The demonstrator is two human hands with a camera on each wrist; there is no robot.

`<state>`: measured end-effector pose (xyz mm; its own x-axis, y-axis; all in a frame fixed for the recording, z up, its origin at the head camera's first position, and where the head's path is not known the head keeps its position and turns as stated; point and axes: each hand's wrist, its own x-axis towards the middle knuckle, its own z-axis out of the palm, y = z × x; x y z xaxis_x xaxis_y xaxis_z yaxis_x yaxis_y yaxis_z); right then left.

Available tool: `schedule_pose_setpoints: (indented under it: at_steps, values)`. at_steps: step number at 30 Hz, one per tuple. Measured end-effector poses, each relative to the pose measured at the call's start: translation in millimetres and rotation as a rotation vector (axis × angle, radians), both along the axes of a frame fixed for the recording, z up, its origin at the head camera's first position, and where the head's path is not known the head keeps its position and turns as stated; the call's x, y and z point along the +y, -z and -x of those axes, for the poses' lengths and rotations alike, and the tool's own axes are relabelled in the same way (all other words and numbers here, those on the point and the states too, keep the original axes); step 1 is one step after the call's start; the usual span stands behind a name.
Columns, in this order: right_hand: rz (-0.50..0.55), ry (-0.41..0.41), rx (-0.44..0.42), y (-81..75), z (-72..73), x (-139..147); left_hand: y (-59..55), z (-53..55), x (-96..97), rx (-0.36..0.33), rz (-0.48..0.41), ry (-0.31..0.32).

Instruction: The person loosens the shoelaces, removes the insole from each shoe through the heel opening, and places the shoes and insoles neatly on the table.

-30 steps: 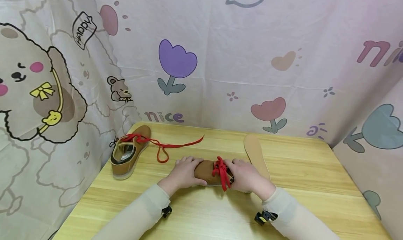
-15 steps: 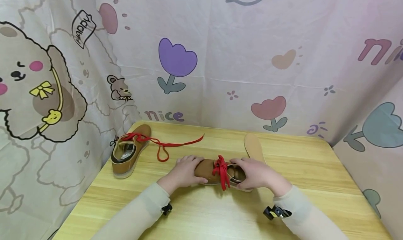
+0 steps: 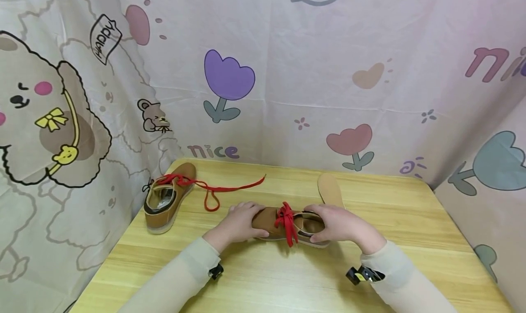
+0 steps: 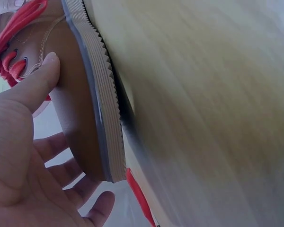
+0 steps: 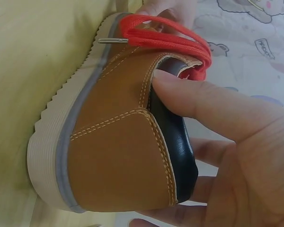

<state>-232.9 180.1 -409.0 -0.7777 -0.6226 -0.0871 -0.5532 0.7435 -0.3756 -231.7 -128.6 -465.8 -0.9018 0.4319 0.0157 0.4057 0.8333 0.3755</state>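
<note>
A brown lace-up shoe lies sole down on the table, toe to the left, its red laces tied in a bow. My left hand grips it round the toe; in the left wrist view the thumb rests on the upper near the eyelets and the fingers curl round the far side. My right hand holds the heel end, thumb on the near edge of the dark padded collar and fingers on the far side. The shoe's opening shows between thumb and fingers.
A second brown shoe stands at the table's left edge, its long red lace trailing right. A tan insole lies behind my right hand, partly hidden by it. A printed curtain hangs behind the wooden table.
My right hand has shifted to the right along the shoe toward the heel, uncovering its opening and hiding more of the insole. My left hand keeps its grip on the toe.
</note>
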Motion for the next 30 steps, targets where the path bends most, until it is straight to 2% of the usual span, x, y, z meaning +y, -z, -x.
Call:
schedule_pose_setpoints:
  at_steps: [15,22,30]
  values:
    - [0.031,-0.02,0.003,7.6,7.2,0.5,-4.8,1.5,-1.6,-0.014,0.01,-0.009]
    - [0.038,-0.025,0.012,5.9,6.7,-0.3,-5.6,2.4,-2.7,-0.011,-0.001,-0.005]
    - [0.026,-0.032,-0.033,1.8,6.5,2.3,-3.5,3.2,-4.2,-0.005,-0.009,0.02]
